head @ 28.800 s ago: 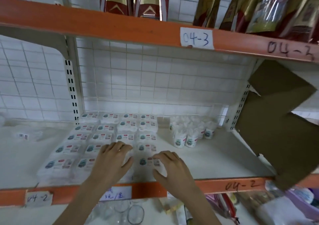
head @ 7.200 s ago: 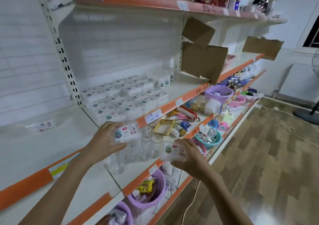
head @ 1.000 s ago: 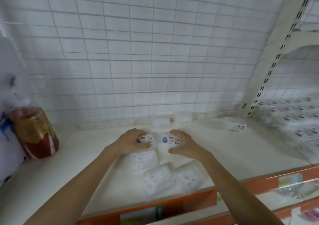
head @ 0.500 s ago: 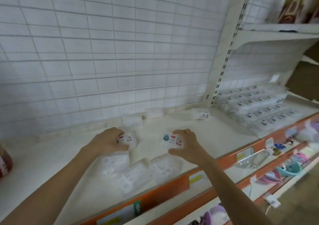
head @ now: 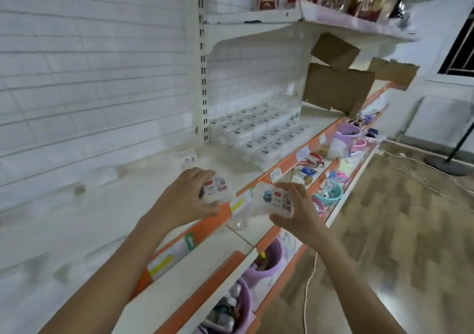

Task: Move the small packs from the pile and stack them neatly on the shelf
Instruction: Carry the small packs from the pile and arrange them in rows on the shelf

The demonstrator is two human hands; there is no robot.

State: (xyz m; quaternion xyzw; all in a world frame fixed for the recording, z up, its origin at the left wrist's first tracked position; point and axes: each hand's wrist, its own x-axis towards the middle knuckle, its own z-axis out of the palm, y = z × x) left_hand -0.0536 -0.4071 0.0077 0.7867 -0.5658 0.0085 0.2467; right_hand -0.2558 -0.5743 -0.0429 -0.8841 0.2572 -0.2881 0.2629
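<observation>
Hands apart — left hand (head: 188, 200) and right hand (head: 295, 209) each grip a small pack beyond the shelf edge (head: 252, 189).

L hand (head: 183, 200), R hand (head: 298, 212): bare, forearms unsleeved.

Two labelled packs (head: 216, 189), seemingly clear-wrapped, aloft.

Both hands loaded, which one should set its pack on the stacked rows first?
Right, probably. The right hand with its pack sits nearer the stacked rows, which lie to the right. The left hand and its pack are farther away.
</observation>
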